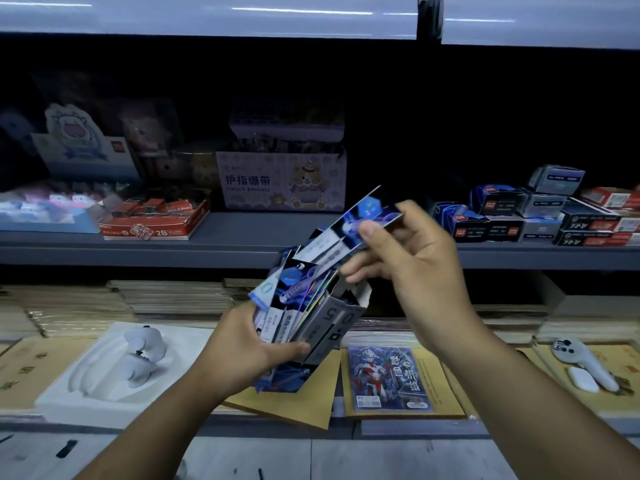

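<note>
One pack (363,211) clear; box (329,323) contents obscured

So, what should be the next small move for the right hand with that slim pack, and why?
Probably slide the slim pack along its own length, down into the box. The right hand pinches its upper end, its lower end lies among the other packs at the open top, and the left hand grips the box, tilted towards it.
</note>
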Motion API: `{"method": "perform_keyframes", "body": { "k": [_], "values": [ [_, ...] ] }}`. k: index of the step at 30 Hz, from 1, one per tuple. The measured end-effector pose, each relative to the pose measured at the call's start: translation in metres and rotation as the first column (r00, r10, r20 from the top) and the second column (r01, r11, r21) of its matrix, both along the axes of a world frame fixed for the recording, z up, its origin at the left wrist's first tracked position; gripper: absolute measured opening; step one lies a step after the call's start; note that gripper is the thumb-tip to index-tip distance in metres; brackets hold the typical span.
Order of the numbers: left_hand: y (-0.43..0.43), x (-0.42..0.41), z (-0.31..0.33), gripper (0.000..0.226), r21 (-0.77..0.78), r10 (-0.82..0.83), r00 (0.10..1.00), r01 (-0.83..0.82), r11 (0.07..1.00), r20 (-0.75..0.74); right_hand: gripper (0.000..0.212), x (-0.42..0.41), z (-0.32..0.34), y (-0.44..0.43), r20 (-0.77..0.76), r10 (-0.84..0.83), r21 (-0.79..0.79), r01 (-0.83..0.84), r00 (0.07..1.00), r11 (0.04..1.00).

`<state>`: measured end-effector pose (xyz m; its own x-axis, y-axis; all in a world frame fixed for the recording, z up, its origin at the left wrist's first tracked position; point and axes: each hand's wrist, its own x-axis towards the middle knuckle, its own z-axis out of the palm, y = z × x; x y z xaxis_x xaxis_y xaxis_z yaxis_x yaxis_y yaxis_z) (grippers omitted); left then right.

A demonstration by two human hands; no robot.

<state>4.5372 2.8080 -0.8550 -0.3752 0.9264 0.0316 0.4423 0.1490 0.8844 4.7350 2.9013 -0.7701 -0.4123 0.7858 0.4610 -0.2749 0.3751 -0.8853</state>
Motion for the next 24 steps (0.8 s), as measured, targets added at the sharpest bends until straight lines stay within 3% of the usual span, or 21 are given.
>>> {"method": "perform_keyframes", "body": {
  "k": [5, 11, 24],
  "values": [
    [-0.003, -0.006, -0.002, 0.043, 0.002, 0.027, 1.0, -0.027, 1.0, 0.001, 0.008, 0.007, 0.006, 0.007, -0.04, -0.083, -0.009, 0.082, 0.996, 0.997],
    [-0.002, -0.014, -0.004, 0.041, 0.012, 0.086, 0.996, -0.086, 0.996, 0.024, 0.007, 0.024, 0.013, 0.022, -0.122, -0.294, 0.054, 0.302, 0.948, 0.952],
    [-0.002, -0.019, -0.011, 0.048, -0.016, 0.062, 0.998, -0.062, 0.998, -0.028, 0.015, 0.022, -0.01, 0.021, 0.137, -0.377, 0.202, 0.347, 0.916, 0.916]
  ]
}}
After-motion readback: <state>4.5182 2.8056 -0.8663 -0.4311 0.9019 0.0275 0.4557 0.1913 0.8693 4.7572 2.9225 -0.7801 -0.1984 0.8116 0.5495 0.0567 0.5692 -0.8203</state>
